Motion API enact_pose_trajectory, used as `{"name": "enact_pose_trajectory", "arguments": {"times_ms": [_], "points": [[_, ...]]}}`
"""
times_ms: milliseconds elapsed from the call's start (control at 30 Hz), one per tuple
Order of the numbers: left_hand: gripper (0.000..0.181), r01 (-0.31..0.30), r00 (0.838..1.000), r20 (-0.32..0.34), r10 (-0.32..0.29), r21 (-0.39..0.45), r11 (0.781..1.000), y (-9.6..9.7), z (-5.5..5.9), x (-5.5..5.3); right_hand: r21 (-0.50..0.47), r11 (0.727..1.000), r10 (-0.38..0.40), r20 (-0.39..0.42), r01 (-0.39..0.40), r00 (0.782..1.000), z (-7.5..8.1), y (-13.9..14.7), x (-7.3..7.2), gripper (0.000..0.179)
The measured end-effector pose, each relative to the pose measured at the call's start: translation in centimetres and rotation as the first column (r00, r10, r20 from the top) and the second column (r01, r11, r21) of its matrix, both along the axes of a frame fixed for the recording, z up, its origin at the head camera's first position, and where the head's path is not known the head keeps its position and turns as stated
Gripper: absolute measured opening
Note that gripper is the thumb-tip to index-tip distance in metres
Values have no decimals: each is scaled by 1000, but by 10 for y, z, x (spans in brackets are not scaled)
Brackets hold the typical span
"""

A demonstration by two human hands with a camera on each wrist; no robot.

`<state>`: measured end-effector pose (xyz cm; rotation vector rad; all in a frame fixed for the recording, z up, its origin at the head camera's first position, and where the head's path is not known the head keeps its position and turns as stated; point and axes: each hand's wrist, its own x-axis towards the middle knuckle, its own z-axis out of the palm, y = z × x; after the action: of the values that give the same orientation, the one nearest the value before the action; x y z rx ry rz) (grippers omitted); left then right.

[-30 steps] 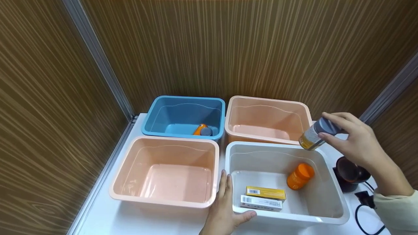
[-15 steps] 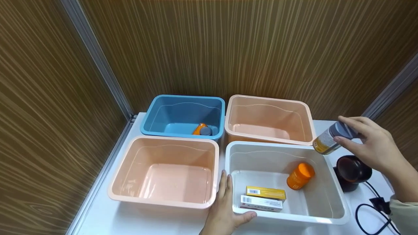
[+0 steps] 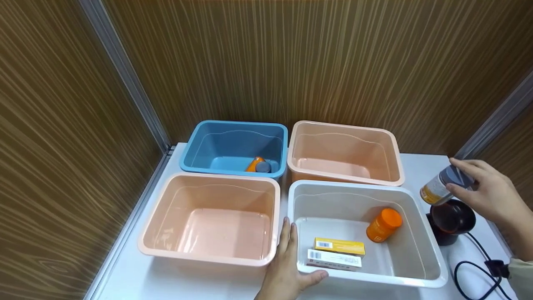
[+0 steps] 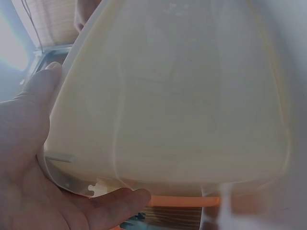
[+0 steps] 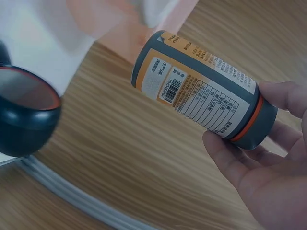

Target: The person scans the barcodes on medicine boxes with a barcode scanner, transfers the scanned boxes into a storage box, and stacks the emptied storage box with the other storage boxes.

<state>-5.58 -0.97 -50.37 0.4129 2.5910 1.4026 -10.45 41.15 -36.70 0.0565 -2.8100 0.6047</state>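
Observation:
My right hand [image 3: 493, 191] pinches the dark grey cap of a pill bottle [image 3: 434, 191] between thumb and fingers. The bottle is tilted above the table, right of the white bin [image 3: 362, 277]; its printed label with a barcode faces the right wrist view, where the bottle [image 5: 196, 86] appears large. With straight fingers, my left hand [image 3: 285, 266] rests against the white bin's front left corner, thumb at the front rim. Inside this bin are an orange bottle [image 3: 384, 225], a yellow box [image 3: 339, 246] and a white box [image 3: 334, 259].
A blue bin [image 3: 233, 123] holding an orange bottle with a grey cap [image 3: 255, 164] stands at the back left. Pink bins stand at the back right [image 3: 345, 126] and front left [image 3: 210, 260]. A dark round cup-like object [image 3: 454, 216] and a black cable [image 3: 474, 262] are at the right.
My right hand has carried the pill bottle rightward and slightly down, from over the white bin's back right corner to beside it. The left hand has stayed in place.

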Motion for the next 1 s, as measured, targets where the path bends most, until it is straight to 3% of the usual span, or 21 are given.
{"name": "enact_pose_trajectory", "arguments": {"times_ms": [533,1000], "points": [[129,10,999,-46,-11,-21,1000,0,0,0,-6,1000,-9,129,10,992,-50,20,2,64],[130,9,1000,-24,-9,-13,1000,0,-1,-1,-20,1000,4,193,-1,981,-65,20,2,64]]}}
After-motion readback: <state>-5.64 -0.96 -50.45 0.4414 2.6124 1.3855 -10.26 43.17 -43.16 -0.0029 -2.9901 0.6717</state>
